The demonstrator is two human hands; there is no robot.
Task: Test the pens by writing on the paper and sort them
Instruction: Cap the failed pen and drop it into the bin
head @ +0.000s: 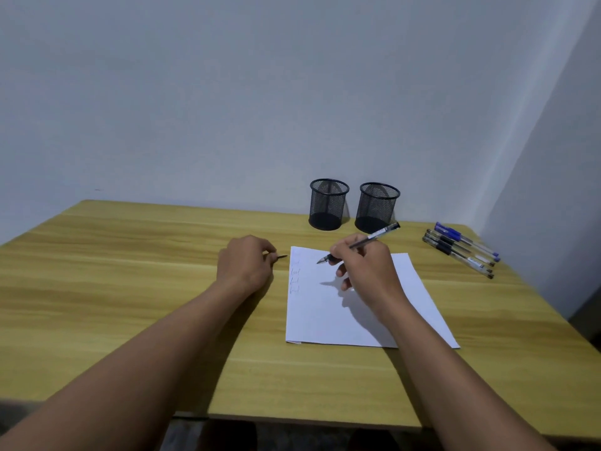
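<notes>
Wood-grain laminate in a yellow-tan tone is covering the surface, which is standing pushed into the corner of a room. A plain pale wall is running behind its far edge, and a second pale wall is closing in on the right side.

Both forearms are reaching in from the near edge. The right hand is gripping a clear-barrelled pen between thumb and curled fingers, with the tip pointing left over the upper part of the paper and the back end pointing up toward the right. The tip's shadow is falling lower down the sheet; whether the tip is touching the paper cannot be told. The left hand is resting on the surface just left of the sheet, fingers curled, pinching a small dark piece that is sticking out toward the paper's edge; what the piece is cannot be confirmed.

The paper is lying flat, right of centre, with a short column of faint written marks running down its left margin.

Two black mesh cups are standing upright side by side against the back wall, beyond the paper. A row of loose pens, some blue-capped and some black-capped, is lying close together near the far right corner, well apart from the sheet.
</notes>
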